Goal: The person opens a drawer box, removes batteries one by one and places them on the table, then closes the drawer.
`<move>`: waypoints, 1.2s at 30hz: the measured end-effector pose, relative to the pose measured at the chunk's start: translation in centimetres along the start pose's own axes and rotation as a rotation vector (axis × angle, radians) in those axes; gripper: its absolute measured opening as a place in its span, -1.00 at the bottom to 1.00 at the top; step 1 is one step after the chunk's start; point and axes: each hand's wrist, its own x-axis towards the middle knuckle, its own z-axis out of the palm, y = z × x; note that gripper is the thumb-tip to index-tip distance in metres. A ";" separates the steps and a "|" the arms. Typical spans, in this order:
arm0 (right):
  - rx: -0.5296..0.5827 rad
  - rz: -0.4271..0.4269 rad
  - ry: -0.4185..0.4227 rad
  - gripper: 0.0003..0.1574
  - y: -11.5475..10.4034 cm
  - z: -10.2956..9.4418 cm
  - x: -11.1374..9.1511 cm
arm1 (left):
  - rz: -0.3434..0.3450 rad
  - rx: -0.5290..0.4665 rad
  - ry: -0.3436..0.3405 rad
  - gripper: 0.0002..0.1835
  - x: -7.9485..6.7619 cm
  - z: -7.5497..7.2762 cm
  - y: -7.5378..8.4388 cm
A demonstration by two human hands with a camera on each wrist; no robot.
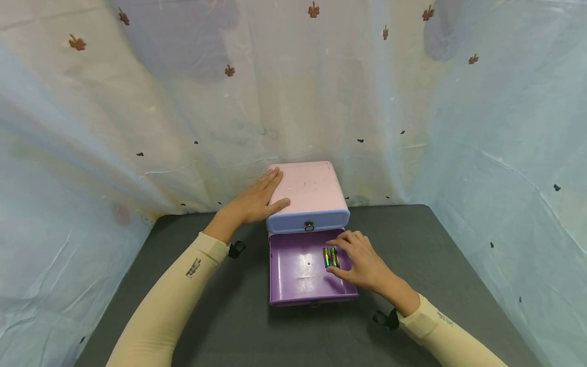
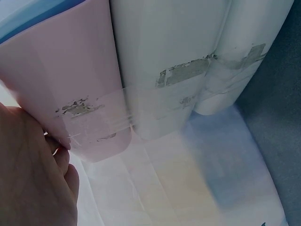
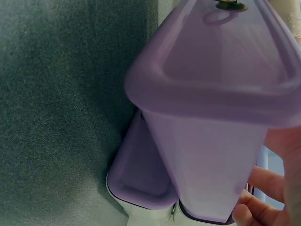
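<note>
A small drawer cabinet has a pink top point(image 1: 307, 183) and a blue drawer front point(image 1: 289, 222) with a ring pull. Below it, a purple drawer point(image 1: 293, 270) is pulled out. Two green and gold batteries point(image 1: 330, 256) lie side by side in its right half. My left hand point(image 1: 254, 201) rests on the left side of the pink top, fingers extended. Over the purple drawer's right wall reaches my right hand point(image 1: 362, 260), thumb and index finger spread apart at the batteries' two ends. In the right wrist view, the drawer wall partly hides my right fingers point(image 3: 263, 202).
Another purple drawer front point(image 3: 141, 169) sits lower in the stack, pushed in. Clear tape and peeling silver patches point(image 2: 183, 73) mark the cabinet's side. The cabinet stands on a dark grey table point(image 1: 220, 316), with a pale patterned curtain point(image 1: 293, 102) behind and at both sides.
</note>
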 end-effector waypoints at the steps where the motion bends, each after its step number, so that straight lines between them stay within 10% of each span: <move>1: -0.003 -0.004 -0.001 -0.22 0.1 0.0 0.0 | -0.001 0.001 0.000 0.01 0.0 0.0 0.0; 36: -0.201 -0.076 -0.019 -0.28 0.2 0.9 1.4 | -0.016 -0.005 0.002 0.01 -0.2 0.1 0.0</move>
